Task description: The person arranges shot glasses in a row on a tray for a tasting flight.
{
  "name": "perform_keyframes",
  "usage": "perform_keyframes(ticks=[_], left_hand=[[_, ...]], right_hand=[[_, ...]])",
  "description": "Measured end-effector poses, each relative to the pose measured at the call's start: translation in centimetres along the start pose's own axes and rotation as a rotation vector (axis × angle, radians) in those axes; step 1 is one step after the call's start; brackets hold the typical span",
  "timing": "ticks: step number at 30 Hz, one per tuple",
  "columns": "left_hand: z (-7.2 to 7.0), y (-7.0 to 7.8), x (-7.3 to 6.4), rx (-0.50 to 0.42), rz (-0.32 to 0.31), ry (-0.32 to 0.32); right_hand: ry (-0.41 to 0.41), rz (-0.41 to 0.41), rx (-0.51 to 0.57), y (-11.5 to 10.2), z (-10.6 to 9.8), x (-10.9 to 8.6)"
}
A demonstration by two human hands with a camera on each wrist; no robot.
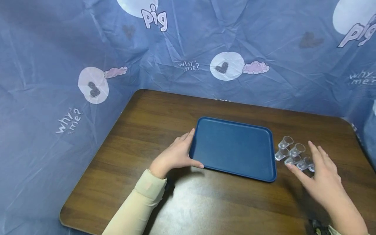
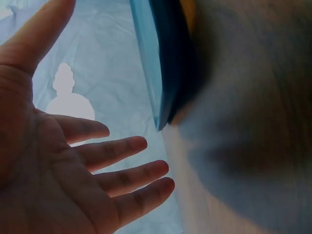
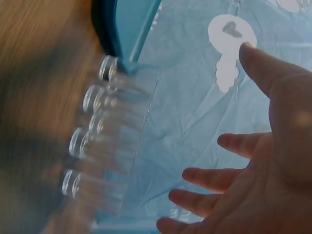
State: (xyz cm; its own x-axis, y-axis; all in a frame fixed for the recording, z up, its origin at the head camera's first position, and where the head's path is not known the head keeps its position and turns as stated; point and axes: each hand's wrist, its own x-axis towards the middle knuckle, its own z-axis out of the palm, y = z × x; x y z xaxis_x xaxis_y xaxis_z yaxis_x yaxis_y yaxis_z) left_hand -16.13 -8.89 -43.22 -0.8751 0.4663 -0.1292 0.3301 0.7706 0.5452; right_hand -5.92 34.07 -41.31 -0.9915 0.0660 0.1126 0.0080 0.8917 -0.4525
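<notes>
A blue rectangular tray [image 1: 233,148] lies flat on the wooden table, with nothing on it. My left hand [image 1: 174,156] hovers at the tray's left edge, fingers extended and thumb spread; the left wrist view shows a gap between the fingers [image 2: 134,192] and the tray [image 2: 153,63]. Several small clear cups [image 1: 297,150] stand in a cluster just right of the tray. Beside them my right hand [image 1: 323,176] is held with fingers spread and nothing in its grasp. In the right wrist view the cups [image 3: 100,131] stand apart from the palm; the right hand partly hides the nearest cup in the head view.
The brown wooden table [image 1: 123,156] has rounded corners. Blue printed cloth [image 1: 176,42] hangs behind it and along its left side. A small dark object [image 1: 318,227] sits by the right wrist at the bottom edge.
</notes>
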Motion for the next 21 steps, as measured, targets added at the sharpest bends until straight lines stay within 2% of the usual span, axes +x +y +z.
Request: perform_keyframes(ticks=[4, 8, 16, 21], left_hand=[[0.4, 0.0, 0.7, 0.038, -0.008, -0.027], [0.6, -0.2, 1.5, 0.075, -0.011, -0.049], [0.5, -0.8, 2.2, 0.052, -0.059, -0.122], [0.6, -1.0, 2.7, 0.03, -0.034, -0.162]], right_hand=[[0.047, -0.017, 0.018, 1.4, -0.6, 0.0], [0.045, 0.043, -0.008, 2.7, -1.4, 0.1], [0.028, 0.204, -0.07, 5.8, -2.6, 0.1], [-0.015, 0.221, -0.064, 8.1, -2.4, 0.3]])
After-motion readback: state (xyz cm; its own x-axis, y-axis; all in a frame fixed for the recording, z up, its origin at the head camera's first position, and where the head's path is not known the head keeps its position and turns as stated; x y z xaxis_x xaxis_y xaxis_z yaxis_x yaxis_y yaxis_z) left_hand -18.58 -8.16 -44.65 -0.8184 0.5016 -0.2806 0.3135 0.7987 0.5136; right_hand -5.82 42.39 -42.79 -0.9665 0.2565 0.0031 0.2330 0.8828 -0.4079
